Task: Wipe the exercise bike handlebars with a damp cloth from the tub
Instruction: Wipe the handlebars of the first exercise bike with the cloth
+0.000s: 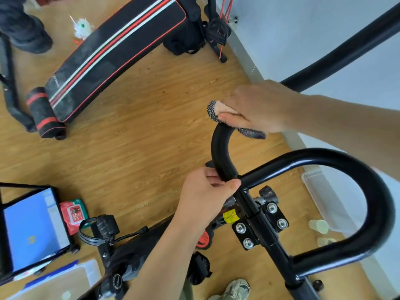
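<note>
Mid-wipe on handlebars (pixel 223 152), centre of frame. Right hand (pixel 257 107) at centre right, fingers (pixel 232 117) clamped on cloth (pixel 214 111), pressing it over tip of the short curved grip. Cloth speckled dark one side, peach the other, tail hanging just below the hand. Left hand (pixel 205 195) lower centre, fingers closed round base of same grip, probably steadying bar against wipe pressure. Large loop of bar at lower right looks untouched, likely next. Tub not clearly identifiable. Sit-up bench (pixel 112 50) on floor, upper left.
</note>
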